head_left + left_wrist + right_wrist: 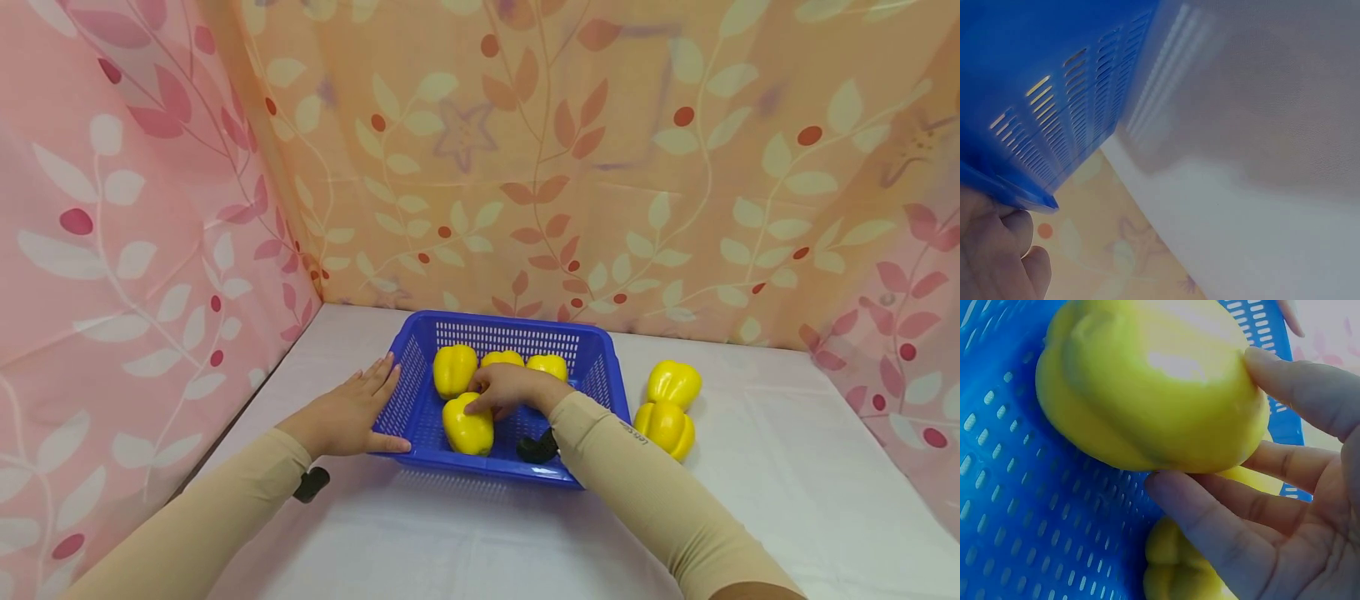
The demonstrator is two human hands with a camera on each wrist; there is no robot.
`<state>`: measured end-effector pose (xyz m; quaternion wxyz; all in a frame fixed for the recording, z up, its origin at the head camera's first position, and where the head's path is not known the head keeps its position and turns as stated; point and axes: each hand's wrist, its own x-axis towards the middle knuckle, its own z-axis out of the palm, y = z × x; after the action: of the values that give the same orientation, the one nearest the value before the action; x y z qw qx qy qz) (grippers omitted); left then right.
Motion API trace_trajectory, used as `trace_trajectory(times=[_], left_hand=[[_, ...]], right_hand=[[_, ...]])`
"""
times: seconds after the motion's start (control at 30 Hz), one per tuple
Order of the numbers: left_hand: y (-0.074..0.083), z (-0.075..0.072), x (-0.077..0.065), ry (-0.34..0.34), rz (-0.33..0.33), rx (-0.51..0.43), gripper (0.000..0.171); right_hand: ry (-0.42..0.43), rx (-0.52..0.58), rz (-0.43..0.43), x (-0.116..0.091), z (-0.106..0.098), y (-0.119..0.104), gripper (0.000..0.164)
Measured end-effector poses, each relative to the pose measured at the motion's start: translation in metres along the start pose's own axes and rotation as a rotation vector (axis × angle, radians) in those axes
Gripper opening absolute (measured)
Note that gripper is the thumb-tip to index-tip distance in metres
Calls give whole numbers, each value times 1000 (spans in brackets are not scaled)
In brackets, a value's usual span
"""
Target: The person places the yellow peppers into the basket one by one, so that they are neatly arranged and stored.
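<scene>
A blue plastic basket (510, 475) with slotted walls stands on the white-covered table. Inside it, my right hand (517, 387) grips a yellow bell pepper (468, 427) near the front left, thumb on one side and fingers on the other in the right wrist view. Behind it sit three more yellow peppers, one at the left (454, 371), one in the middle (501, 358) and one at the right (547, 365), partly covered by the hand. My left hand (348, 412) rests on the basket's left rim, fingers spread and thumb along the front corner.
Two yellow peppers, a farther one (673, 383) and a nearer one (666, 429), lie touching on the table right of the basket. A small dark object (311, 484) shows by the left wrist, another (537, 448) by the right. Patterned cloth (465, 167) hangs behind and at both sides.
</scene>
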<state>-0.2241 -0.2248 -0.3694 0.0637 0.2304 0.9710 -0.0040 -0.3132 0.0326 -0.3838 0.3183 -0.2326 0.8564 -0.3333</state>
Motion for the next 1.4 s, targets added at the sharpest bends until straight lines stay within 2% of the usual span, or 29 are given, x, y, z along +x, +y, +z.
trace_trajectory(times=[0.1, 0.57, 0.9, 1.4], left_hand=[[0, 1, 0, -2, -4, 4, 115], [0, 1, 0, -1, -2, 2, 112], [1, -1, -1, 3, 0, -2, 112], [-1, 3, 1, 1, -8, -5, 114]], right_hand=[[12, -4, 7, 0, 0, 0, 30], [-32, 60, 21, 1, 3, -1, 29], [-32, 30, 12, 2, 5, -4, 30], [-23, -35, -3, 7, 9, -10, 29]])
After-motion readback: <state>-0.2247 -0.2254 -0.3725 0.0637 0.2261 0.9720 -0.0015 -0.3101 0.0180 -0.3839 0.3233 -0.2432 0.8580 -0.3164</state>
